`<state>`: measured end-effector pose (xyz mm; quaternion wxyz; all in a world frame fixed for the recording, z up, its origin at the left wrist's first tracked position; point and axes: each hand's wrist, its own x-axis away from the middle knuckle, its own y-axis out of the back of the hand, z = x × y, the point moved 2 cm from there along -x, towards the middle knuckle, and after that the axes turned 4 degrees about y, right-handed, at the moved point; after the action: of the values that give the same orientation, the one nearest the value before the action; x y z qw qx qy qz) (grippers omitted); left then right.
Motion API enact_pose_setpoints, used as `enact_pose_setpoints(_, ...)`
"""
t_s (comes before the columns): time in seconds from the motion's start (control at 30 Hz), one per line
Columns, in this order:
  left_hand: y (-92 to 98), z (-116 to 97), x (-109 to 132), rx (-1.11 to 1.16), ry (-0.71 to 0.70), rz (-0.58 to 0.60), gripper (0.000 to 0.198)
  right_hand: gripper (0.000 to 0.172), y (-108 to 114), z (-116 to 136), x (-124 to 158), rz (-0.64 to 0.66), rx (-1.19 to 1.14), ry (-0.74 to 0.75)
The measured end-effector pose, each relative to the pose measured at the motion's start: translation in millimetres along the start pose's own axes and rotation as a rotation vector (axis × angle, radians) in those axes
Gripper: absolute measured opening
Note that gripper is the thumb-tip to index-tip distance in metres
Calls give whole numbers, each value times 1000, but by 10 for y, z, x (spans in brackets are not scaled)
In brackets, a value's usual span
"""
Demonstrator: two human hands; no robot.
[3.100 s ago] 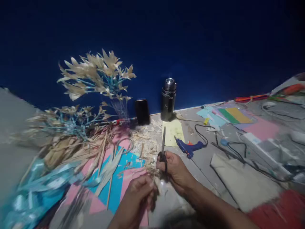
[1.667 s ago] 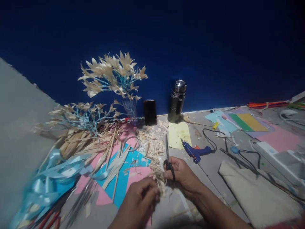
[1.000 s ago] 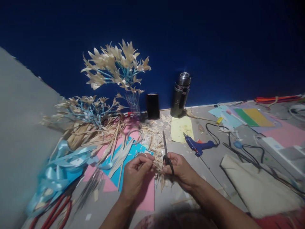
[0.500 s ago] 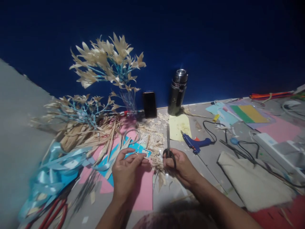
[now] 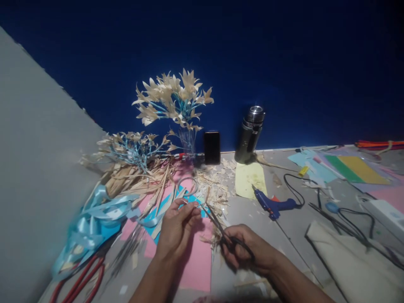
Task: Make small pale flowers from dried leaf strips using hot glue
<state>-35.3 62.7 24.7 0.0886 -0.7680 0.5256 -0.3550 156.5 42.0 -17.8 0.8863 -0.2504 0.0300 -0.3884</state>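
Note:
My right hand [image 5: 252,248] grips black-handled scissors [image 5: 218,223] by the finger loops. Their blades are parted and point up and left, with the tips near my left fingertips. My left hand [image 5: 176,227] is closed in a pinch above pink paper [image 5: 197,267] and blue paper [image 5: 157,230]. A small pale sliver shows at its fingertips, too small to name. Light blue ribbon [image 5: 101,214] lies heaped left of this hand. Beyond both hands, dried husk scraps [image 5: 217,185] are scattered over the surface, near a ring-shaped roll [image 5: 196,185].
A blue glue gun [image 5: 273,206] and its cord lie right of the yellow paper [image 5: 249,174]. A flask [image 5: 250,136], a phone [image 5: 212,147] and pale flowers [image 5: 176,97] stand along the blue wall. Red-handled shears [image 5: 83,275] lie at lower left; a beige cloth [image 5: 337,256] at right.
The scissors have swung from pointing straight away to leaning left, and their blades have parted near my left fingertips. The view has shifted, so things sit further right and lower.

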Motion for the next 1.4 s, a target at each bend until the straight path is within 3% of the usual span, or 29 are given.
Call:
enact_pose_setpoints(0.13, -8, 64, 22, -37, 17, 23, 44, 70, -2, -5, -9, -93, -58, 16)
enact_pose_setpoints(0.3, 138, 43, 9, -69, 13, -8, 51, 62, 98, 38, 30, -289, -38, 101)
enact_pose_setpoints(0.37, 175, 9, 23, -108, -16, -7, 50, 52, 131, 41, 26, -346, 133, 42)
enact_pose_setpoints(0.43, 169, -28, 54, -167, -100, -3, 46, 39, 138, 57, 5, -391, 455, 13)
enact_pose_setpoints(0.53, 103, -72, 121, -290, -268, -38, 37, 23, 87, 101, -25, -396, 1006, 99)
enact_pose_setpoints(0.6, 48, -94, 178, -395, -368, -65, 32, 12, 47, 106, -20, -381, 1241, 109)
enact_pose_setpoints(0.73, -5, -201, 326, -574, -581, -128, 24, 13, -3, 103, 49, -372, 1475, -46)
enact_pose_setpoints(0.87, 67, -398, 434, -631, -744, -216, 21, 14, -83, 191, 109, -307, 1522, -144)
enact_pose_setpoints(0.97, 170, -442, 412, -646, -675, -188, 22, 19, -168, 287, 112, -237, 1523, -177)
enact_pose_setpoints(1.2, 240, -134, 247, -586, -229, 57, 24, 16, -256, 394, 54, -136, 1505, -285)
enact_pose_setpoints(1.4, 136, -72, 159, -552, -158, 89, 27, 19, -51, 268, 39, -97, 1261, -147)
